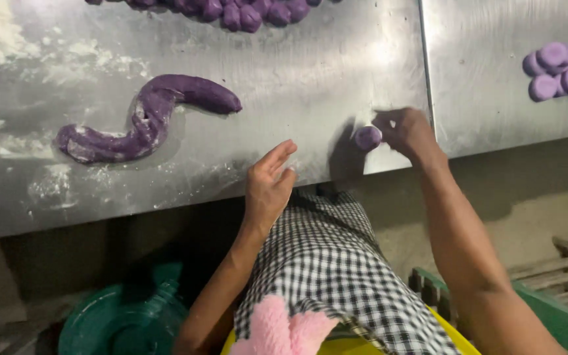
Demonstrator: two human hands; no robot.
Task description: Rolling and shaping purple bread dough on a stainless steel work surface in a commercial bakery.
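checked apron (336, 263), right hand (407, 131) pinching round purple dough piece (367, 137)

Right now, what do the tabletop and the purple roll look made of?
Tabletop: looks like stainless steel sheet, brushed and dulled; it throws soft glare, is dusted with white flour and shows a seam between two panels. Purple roll: seems soft dough, matte, flour-streaked, bent into a curve. The small purple piece at the right hand looks the same.

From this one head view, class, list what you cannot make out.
- Dough pieces at top: cut off by the frame edge.
- Small dough ball: partly hidden by the right hand.
- Purple discs: cut off at the right edge.
- Green tub: dark, contents unclear.
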